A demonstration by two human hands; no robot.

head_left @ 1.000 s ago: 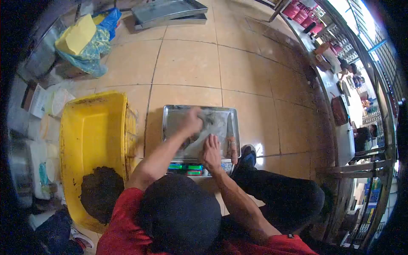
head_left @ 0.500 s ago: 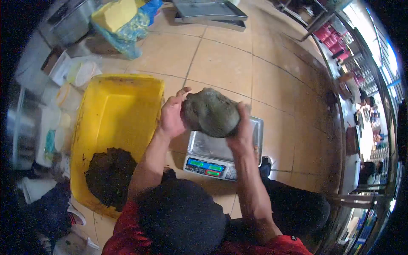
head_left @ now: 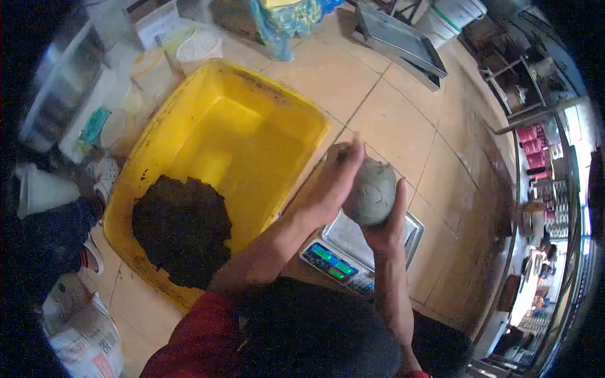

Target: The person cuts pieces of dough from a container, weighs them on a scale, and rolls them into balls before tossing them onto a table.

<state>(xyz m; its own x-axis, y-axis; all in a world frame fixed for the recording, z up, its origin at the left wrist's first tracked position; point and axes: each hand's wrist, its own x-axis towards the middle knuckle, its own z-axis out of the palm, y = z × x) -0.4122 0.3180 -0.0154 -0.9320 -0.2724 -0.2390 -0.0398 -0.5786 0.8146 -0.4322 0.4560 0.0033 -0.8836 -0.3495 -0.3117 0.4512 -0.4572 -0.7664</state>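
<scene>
Between my two palms is a grey-green, dough-like ball, smooth and rounded. My left hand presses its left side, fingers pointing up and away from me. From the right and below, my right hand cups it. The ball is in the air over a digital scale, whose metal pan is partly hidden by my hands and forearm. Green digits glow on the scale's display. To the left stands a yellow tub with a dark brown, crumbly-edged mass in its near end.
Lidded plastic containers line the left side. Another person's leg and shoe are beside the tub, near a printed sack. Metal trays lie on the tiled floor ahead. A long bench runs along the right.
The lump has gone from an uneven, folded shape to a rounder ball as my hands turned around it. My view has swung left, so the tub and scale appear rotated.
</scene>
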